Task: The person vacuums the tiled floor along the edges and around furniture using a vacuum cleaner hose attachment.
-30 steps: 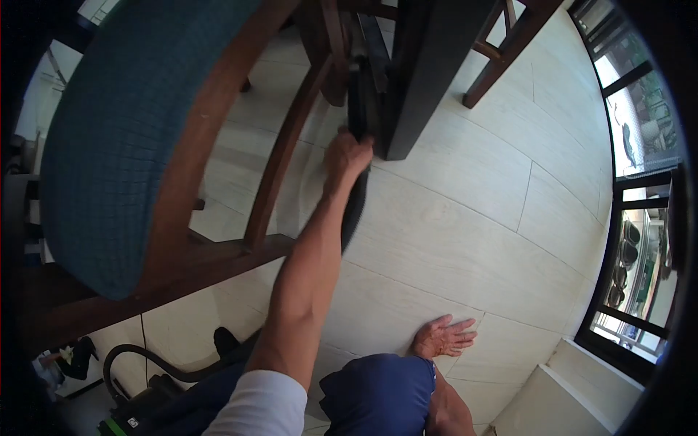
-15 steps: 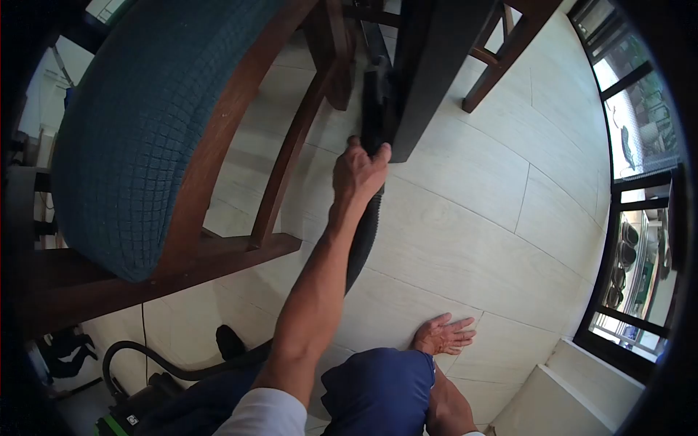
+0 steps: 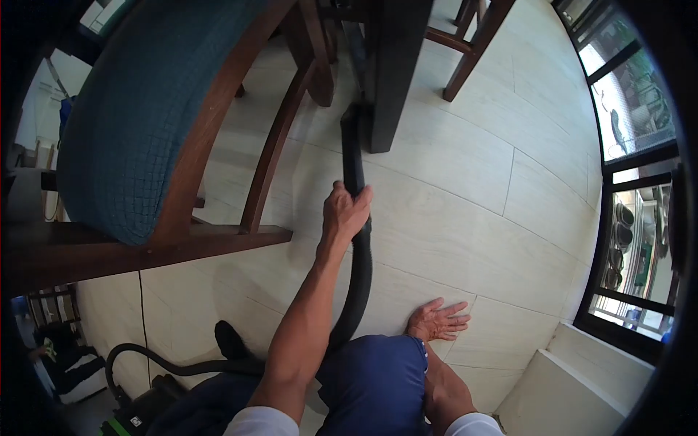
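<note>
My left hand (image 3: pixel 347 211) is wrapped round the black tube (image 3: pixel 352 163) of a vacuum cleaner. The tube's angled head touches or lies close beside the dark leg (image 3: pixel 392 73) of a piece of furniture. From my left hand the black hose (image 3: pixel 356 291) curves down past my knee. To the right, my right hand (image 3: pixel 438 320) lies flat on the pale tiled floor (image 3: pixel 443 240), fingers spread, holding nothing.
A wooden chair with a blue padded cover (image 3: pixel 145 123) stands at the left. Another wooden chair leg (image 3: pixel 476 62) is at the top. The vacuum body (image 3: pixel 145 407) sits at the lower left, near a dark foot (image 3: pixel 231 341). Glass doors (image 3: pixel 625 152) line the right.
My left hand has drawn the tube back toward me from beside the dark leg, so more of the tube shows. The view has shifted slightly. My right hand stays flat on the floor.
</note>
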`<act>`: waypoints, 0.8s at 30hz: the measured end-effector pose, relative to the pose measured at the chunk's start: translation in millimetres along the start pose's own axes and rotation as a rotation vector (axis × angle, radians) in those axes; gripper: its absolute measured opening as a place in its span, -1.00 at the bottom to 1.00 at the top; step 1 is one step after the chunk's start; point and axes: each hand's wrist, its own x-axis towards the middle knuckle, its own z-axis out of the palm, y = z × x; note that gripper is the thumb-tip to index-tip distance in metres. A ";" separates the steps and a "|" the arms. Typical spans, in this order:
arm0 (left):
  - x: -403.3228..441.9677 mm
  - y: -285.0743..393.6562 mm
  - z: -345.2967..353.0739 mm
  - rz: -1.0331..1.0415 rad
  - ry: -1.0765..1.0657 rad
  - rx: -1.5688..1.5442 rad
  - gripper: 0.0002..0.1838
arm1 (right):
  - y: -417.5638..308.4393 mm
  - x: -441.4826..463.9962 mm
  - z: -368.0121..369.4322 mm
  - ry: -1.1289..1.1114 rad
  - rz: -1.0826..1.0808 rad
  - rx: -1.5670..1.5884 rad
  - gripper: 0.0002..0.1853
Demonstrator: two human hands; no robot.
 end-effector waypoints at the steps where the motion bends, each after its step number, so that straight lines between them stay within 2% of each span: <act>1: -13.0 -5.0 -2.5 0.068 -0.002 0.065 -0.40 | 0.2 0.2 -1.5 -0.002 0.011 0.004 -0.19; 3: -37.4 -4.9 -9.3 0.148 -0.013 0.138 -0.40 | 1.4 -0.4 -1.6 -0.003 -0.012 0.037 -0.18; 5: -61.6 4.7 -13.8 0.007 -0.033 0.226 -0.41 | 1.0 0.5 2.4 0.000 0.002 0.027 -0.18; 8: -88.6 17.6 -16.8 -0.002 -0.126 0.388 -0.39 | 3.0 1.8 3.2 0.006 0.004 0.039 -0.17; 12: -120.3 22.2 -22.3 0.032 -0.107 0.509 -0.43 | 2.4 0.9 0.9 -0.010 -0.013 0.070 -0.16; 14: -133.4 27.0 -26.2 -0.064 -0.189 0.473 -0.37 | 1.7 0.2 0.1 -0.009 -0.018 0.061 -0.16; 18: -142.8 32.1 -24.4 -0.034 -0.265 0.515 -0.38 | 2.5 0.2 -2.8 0.002 -0.030 0.098 -0.16; 20: -144.2 41.1 -16.9 -0.011 -0.282 0.515 -0.45 | 2.1 1.6 -3.0 -0.012 -0.018 0.092 -0.15; 23: -137.4 54.0 9.2 0.096 -0.243 0.610 -0.38 | 4.0 1.4 -4.7 -0.023 -0.021 0.089 -0.14; 24: -130.4 56.7 22.1 0.141 -0.207 0.662 -0.31 | 2.9 2.2 -4.6 -0.017 -0.033 0.101 -0.13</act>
